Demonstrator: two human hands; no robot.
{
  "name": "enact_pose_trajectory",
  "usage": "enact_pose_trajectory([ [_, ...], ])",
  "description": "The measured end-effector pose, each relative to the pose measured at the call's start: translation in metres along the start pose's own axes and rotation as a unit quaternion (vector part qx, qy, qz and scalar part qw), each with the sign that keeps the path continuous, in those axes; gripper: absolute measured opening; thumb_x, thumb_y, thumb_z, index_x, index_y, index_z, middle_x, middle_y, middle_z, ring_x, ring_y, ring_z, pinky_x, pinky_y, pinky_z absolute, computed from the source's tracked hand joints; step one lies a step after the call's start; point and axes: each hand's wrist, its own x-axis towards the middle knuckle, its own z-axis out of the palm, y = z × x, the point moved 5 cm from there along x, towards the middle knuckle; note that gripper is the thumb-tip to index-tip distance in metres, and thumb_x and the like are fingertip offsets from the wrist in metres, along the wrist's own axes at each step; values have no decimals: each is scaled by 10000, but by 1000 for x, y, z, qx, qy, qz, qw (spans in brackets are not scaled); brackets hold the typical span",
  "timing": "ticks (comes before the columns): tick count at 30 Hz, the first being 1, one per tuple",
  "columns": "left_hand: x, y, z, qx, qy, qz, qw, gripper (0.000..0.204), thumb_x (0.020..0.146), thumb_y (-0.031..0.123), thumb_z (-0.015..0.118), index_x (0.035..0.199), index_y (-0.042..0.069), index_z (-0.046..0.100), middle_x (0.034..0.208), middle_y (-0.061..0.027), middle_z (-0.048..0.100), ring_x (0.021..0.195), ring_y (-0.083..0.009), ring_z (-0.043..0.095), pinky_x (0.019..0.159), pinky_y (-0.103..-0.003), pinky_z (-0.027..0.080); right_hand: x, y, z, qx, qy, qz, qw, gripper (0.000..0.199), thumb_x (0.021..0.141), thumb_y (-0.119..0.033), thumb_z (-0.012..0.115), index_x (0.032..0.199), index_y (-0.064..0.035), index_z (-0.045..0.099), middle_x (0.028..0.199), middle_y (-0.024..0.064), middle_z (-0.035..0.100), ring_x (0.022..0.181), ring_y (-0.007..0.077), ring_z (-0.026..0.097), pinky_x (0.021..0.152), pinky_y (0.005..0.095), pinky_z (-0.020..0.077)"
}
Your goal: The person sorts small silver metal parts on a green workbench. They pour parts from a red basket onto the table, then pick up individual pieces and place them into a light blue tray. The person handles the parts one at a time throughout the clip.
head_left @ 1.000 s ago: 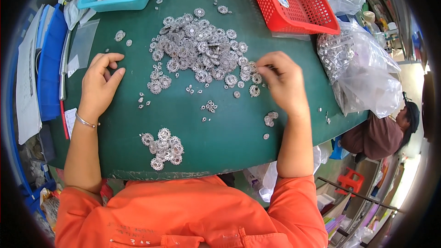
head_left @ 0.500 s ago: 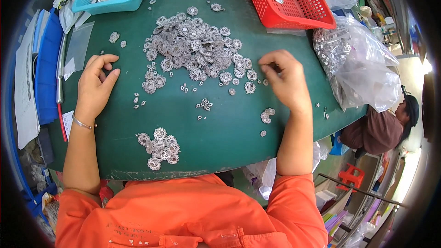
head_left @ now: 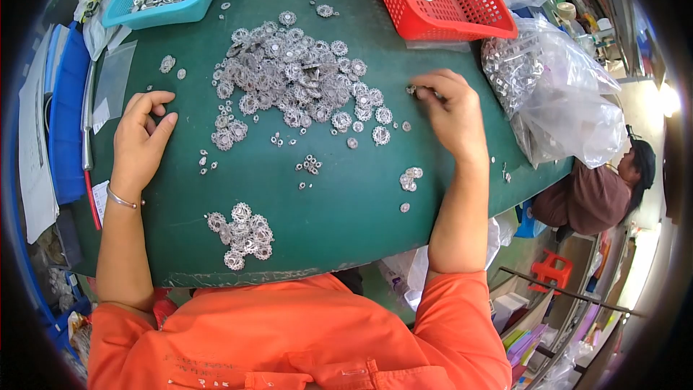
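Note:
A pile of round, lacy silver filigree pieces (head_left: 289, 72) covers the far middle of the green table. Left of it, my left hand (head_left: 138, 137) rests on the table with thumb and forefinger apart, holding nothing; its other fingers curl under. Right of the pile, my right hand (head_left: 453, 112) has its fingers bent in a blurred pinch. A tiny silver part (head_left: 411, 89) shows at its fingertips, but whether it is gripped I cannot tell. A cluster of filigree pieces (head_left: 242, 235) lies near the front edge. Tiny ring-like parts (head_left: 310, 165) sit between the cluster and the pile.
A light-blue basket (head_left: 119, 23) of metal parts stands far left, a red basket (head_left: 447, 27) far right. Clear plastic bags (head_left: 570, 115) bulge over the right side. Blue trays (head_left: 68, 130) and papers line the left. A person in brown (head_left: 585, 198) is beyond the table's right edge.
The whole view has shifted slightly, moving the table things left. My right hand's fingers have moved and blurred, and a tiny silver part now shows at their tips. My left hand keeps its pose.

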Motion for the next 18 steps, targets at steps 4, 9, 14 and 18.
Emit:
enact_pose_trajectory([
  [4,0,-1,-1,-2,3,-11,1000,261,815,40,669,1073,63,639,864,-9,495,616,-93,418,607,-231,399,4,-3,7,-53,7,-59,997,183,744,74,644,894,-6,712,945,134,652,910,320,615,824,384,503],
  [9,0,0,-1,6,6,5,1000,260,817,41,667,1074,62,639,868,-9,500,609,-94,415,604,-232,400,-2,0,-6,19,5,13,1000,135,728,57,669,838,-11,709,896,122,649,890,317,617,785,385,505],
  [14,1,1,-1,6,6,-2,1000,258,816,38,667,1072,60,639,868,-11,503,604,-94,419,601,-232,402,-4,-1,-4,-13,-27,-12,999,129,730,33,690,851,-10,697,862,127,637,859,322,623,756,392,500],
  [18,-1,2,-1,8,9,-1,1000,258,812,32,669,1067,59,639,866,-13,505,604,-93,423,600,-232,401,-21,-13,4,49,-135,34,989,165,703,28,730,860,7,684,859,149,638,780,323,636,719,381,507],
])
